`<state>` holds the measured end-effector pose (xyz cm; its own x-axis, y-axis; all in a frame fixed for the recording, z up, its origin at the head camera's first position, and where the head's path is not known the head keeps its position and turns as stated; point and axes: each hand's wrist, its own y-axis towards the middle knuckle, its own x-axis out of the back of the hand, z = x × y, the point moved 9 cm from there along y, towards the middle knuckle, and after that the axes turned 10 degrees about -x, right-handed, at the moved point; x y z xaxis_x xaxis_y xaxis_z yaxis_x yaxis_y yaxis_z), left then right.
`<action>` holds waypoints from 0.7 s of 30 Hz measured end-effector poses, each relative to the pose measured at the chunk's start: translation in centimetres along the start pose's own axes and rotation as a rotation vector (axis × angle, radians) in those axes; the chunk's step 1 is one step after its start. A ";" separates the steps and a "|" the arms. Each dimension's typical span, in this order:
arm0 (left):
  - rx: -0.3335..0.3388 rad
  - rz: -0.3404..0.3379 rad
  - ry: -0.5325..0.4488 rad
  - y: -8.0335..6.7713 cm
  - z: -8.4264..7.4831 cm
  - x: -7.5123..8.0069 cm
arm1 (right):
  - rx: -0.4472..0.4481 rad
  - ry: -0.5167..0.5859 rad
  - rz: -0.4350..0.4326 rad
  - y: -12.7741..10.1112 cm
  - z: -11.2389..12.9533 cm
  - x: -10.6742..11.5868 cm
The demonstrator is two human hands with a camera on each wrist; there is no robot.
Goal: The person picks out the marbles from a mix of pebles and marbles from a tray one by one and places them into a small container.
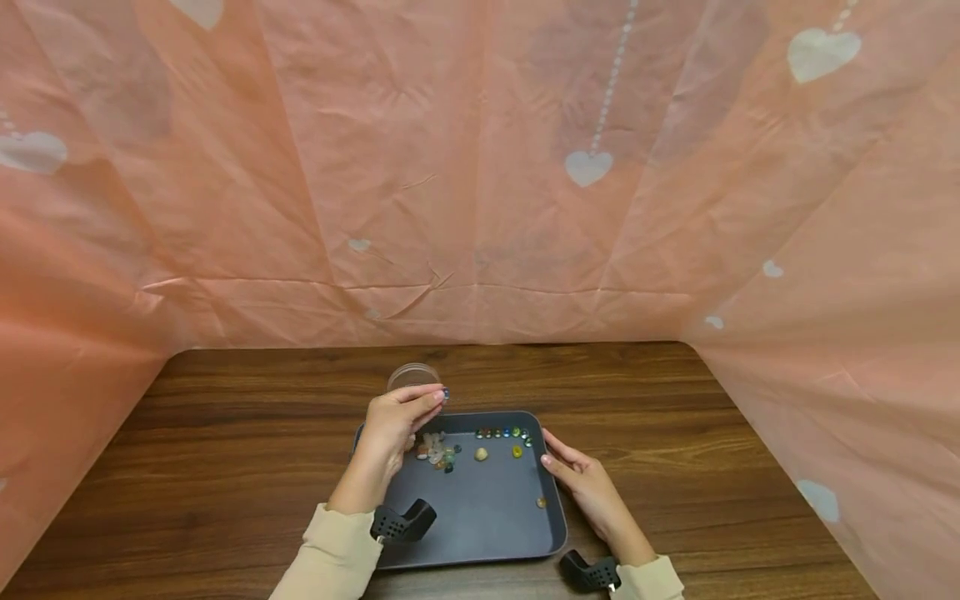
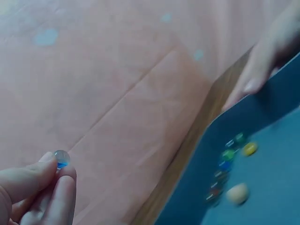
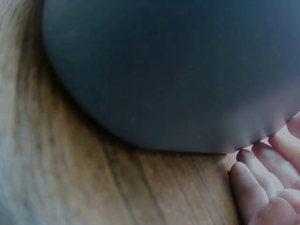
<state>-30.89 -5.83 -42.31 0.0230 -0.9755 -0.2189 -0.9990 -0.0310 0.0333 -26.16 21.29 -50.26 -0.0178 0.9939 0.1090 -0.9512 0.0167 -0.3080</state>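
The left hand [image 1: 390, 425] pinches a small blue marble [image 2: 61, 159] between thumb and fingertips, lifted above the far left corner of the grey tray [image 1: 480, 517], near a clear round container [image 1: 411, 377]. The right hand [image 1: 581, 483] rests with relaxed, straight fingers against the tray's right rim, probably to keep it steady; the other marbles [image 1: 438, 452] lie inside the tray.

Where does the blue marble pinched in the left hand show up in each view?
Head: blue marble at the left hand's fingertips, above the tray's far left corner.
Left wrist: lower left, between fingertips.
Right wrist: not in it.
Shared landmark: the dark tray, seen in all three views.
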 end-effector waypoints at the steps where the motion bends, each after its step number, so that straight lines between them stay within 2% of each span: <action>1: -0.004 -0.015 0.004 0.3 -0.2 0.7 | -0.002 0.000 -0.002 0.0 0.0 0.0; 4: -0.011 -0.076 0.064 1.1 -0.8 2.5 | -0.005 -0.001 -0.006 0.0 -0.1 0.0; 6: -0.047 -0.108 0.161 1.6 -1.3 3.4 | -0.003 -0.001 -0.007 0.0 -0.1 0.0; 9: -0.131 -0.137 0.424 2.1 -2.2 4.2 | 0.002 0.003 -0.008 0.0 0.0 0.1; 13: -0.231 -0.144 0.755 2.1 -2.9 4.2 | 0.005 0.003 -0.007 -0.1 0.0 0.1; 16: -0.278 -0.135 0.870 2.0 -3.0 3.8 | 0.002 0.001 -0.006 -0.1 0.0 0.1; 21: -0.355 -0.120 0.947 2.0 -3.1 3.2 | 0.003 0.004 -0.006 0.0 0.1 0.0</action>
<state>-32.71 -9.70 -39.97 0.2977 -0.7287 0.6168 -0.9223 -0.0529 0.3827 -26.16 21.23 -50.16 -0.0111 0.9942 0.1068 -0.9521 0.0221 -0.3048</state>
